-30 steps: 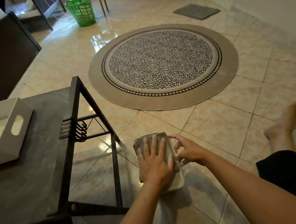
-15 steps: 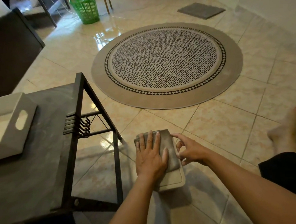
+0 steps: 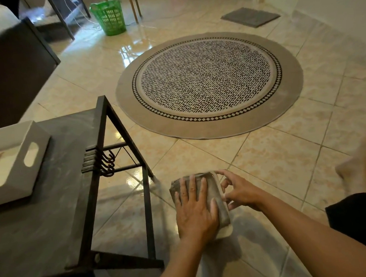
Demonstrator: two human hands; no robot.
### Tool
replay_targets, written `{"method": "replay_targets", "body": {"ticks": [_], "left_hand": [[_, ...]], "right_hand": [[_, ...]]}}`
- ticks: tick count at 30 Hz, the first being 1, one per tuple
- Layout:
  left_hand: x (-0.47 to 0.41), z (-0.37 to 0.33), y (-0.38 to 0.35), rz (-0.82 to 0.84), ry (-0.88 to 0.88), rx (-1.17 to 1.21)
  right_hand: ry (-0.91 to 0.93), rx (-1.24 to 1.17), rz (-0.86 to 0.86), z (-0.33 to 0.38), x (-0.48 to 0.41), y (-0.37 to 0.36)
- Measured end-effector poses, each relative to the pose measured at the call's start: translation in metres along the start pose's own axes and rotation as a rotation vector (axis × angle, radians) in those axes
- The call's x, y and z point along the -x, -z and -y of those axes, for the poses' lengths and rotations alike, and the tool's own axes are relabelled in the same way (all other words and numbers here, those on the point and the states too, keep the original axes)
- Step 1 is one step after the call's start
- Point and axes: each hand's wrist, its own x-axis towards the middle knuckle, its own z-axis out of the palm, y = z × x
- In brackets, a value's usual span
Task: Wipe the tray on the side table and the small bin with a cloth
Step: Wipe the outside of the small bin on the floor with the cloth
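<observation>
The left hand (image 3: 196,210) lies flat and wide open on the cloth (image 3: 213,192), with the fingers spread, pressing down and not gripping. The cloth covers the top of the small bin (image 3: 224,232), which sits on the floor; only a pale corner of the bin shows below the cloth. The right hand (image 3: 240,191) is beside the bin's right edge with the fingers curled and touching it, but I cannot tell if it really holds the bin. Since half a second ago, the left hand has slid a little toward the person, so more cloth shows past the fingertips. Left of the bin stands one dark side table (image 3: 53,210). One white tray (image 3: 14,161) sits on that table, well apart from the bin. Beyond the bin lies one round rug (image 3: 209,85), and farther off stands one green basket (image 3: 108,17).
</observation>
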Motion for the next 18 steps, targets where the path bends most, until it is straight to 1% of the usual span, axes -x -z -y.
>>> {"method": "replay_targets", "body": {"ticks": [4, 7, 10, 13, 16, 18], "left_hand": [[-0.008, -0.011, -0.001, 0.004, -0.074, -0.021], [-0.020, 0.003, 0.012, 0.001, -0.016, 0.005], [-0.005, 0.008, 0.008, -0.019, 0.034, 0.016], [0.008, -0.007, -0.007, 0.007, -0.006, -0.011], [-0.007, -0.012, -0.005, 0.007, -0.065, -0.027], [-0.019, -0.001, 0.005, 0.000, -0.034, -0.003]], "right_hand": [[0.020, -0.003, 0.008, -0.001, 0.000, 0.000], [0.010, -0.003, -0.008, -0.002, 0.000, 0.000], [0.004, -0.019, -0.012, -0.003, -0.001, 0.000], [0.008, -0.013, -0.002, -0.002, -0.002, 0.001], [0.015, -0.012, 0.003, -0.001, 0.000, 0.000], [0.011, -0.010, -0.009, -0.002, 0.000, -0.001]]}}
